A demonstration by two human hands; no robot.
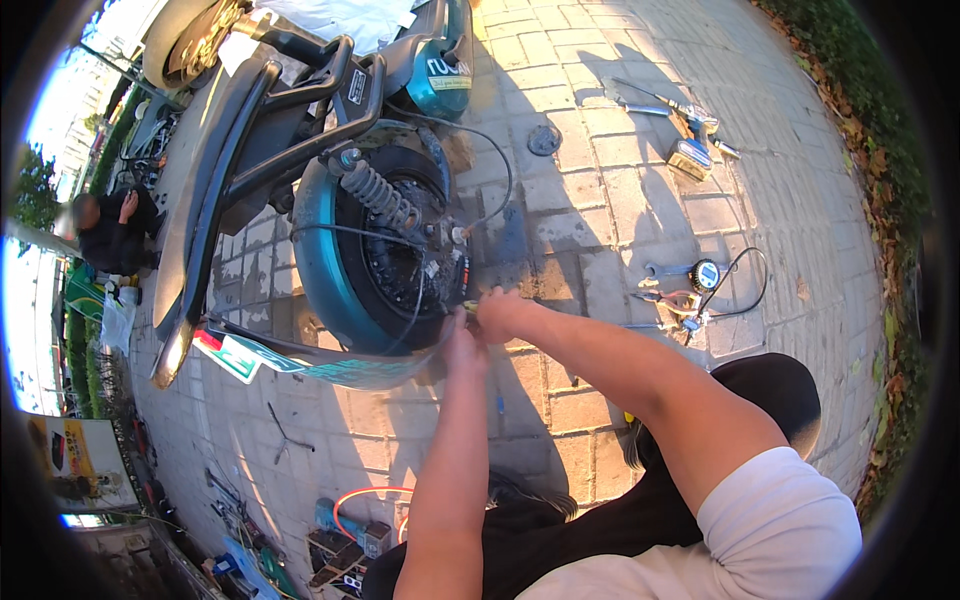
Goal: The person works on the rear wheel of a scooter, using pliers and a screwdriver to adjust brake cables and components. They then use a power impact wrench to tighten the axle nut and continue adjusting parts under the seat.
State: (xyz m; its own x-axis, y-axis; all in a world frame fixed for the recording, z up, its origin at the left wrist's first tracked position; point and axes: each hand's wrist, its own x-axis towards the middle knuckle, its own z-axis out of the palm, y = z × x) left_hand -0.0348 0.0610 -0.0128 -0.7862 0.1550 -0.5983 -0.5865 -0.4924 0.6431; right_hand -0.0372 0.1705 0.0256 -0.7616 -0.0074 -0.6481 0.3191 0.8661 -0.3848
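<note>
My left hand (pixel 464 343) and my right hand (pixel 502 313) meet low beside the rear wheel of a scooter. Both have their fingers closed, close against the edge of the black tire (pixel 385 325). A small yellowish bit shows between them, too small to name. Above my hands are the wheel's dark, wet-looking hub (pixel 445 235) and a coil-spring shock absorber (pixel 380 197). A teal fender (pixel 318 262) curves round the tire's left side. Thin black cables (pixel 505 165) loop from the hub area.
Right of me on the paving lie a digital tire gauge (pixel 706 274) with a hose, pliers (pixel 672 300) and a wrench (pixel 665 270). Farther off sits a small box (pixel 690 159) by screwdrivers. At lower left lie a three-armed wrench (pixel 286 437) and more tools. Someone (pixel 118 230) sits at far left.
</note>
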